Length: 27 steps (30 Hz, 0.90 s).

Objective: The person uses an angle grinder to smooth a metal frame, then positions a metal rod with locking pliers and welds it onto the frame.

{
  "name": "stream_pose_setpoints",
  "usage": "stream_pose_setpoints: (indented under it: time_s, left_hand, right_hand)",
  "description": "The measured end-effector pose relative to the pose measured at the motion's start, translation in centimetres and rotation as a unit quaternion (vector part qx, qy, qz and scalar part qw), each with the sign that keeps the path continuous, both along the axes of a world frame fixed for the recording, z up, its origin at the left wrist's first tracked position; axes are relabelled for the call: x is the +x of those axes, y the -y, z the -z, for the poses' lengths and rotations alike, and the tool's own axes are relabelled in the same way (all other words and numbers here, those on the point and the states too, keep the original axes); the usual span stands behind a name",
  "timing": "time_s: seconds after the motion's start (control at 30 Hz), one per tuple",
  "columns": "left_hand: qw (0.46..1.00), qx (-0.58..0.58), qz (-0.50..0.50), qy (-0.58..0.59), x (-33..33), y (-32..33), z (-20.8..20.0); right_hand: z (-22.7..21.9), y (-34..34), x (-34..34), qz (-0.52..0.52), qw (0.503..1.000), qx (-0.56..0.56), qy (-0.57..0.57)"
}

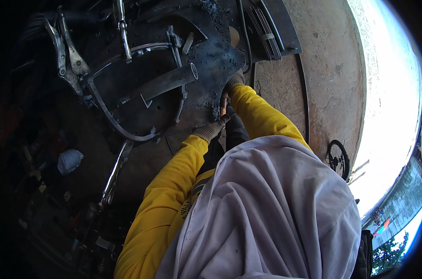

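Note:
My left hand [210, 130], in a brownish knit glove, is below the front edge of a dark metal table [208, 76]. Its fingers look curled in, but what they hold does not show. My right hand [235, 80], gloved too, reaches to the table's pointed corner, with its fingers mostly hidden. Between the hands is a small orange-brown piece [223, 108], too obscured to name. On the table, a curved metal frame [98, 95] surrounds a metal tube [166, 83]. Locking pliers [71, 65] grip the frame's left side.
A second clamp [122, 28] reaches the frame's top; another [114, 176] hangs below it. Bundled thin rods [265, 39] lie at the table's right end. A cable [305, 97] crosses the floor. A wheel [338, 159] stands at right, a pale bundle [70, 161] at left.

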<state>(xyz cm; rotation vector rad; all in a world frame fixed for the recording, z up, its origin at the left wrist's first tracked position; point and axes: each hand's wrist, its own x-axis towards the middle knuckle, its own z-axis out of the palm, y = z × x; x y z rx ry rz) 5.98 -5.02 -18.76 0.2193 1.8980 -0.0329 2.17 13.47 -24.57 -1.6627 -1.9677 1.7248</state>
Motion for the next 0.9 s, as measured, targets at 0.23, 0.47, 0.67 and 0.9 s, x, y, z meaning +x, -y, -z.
stream_pose_setpoints:
  time_s: [0.23, 0.47, 0.67, 0.9]
  left_hand:
    - [0.951, 0.111, 0.174, -0.232, 0.3, 15.0, -0.3]
    - [0.946, 0.18, -0.211, -0.167, 2.5, 23.4, -8.0]
    - [0.843, 0.168, -0.488, -0.151, 1.9, 25.1, -12.7]
    - [0.821, 0.179, -0.511, -0.182, -1.6, 25.0, -19.2]
  right_hand:
    - [3.3, -4.7, -3.4, -0.036, 0.999, -0.018, -0.03]
    - [4.1, -5.8, -5.2, -0.059, 0.998, -0.003, -0.011]
    - [3.4, -4.8, -5.7, -0.09, 0.996, 0.018, 0.016]
    - [2.3, -4.3, -2.7, -0.123, 0.99, 0.054, 0.05]
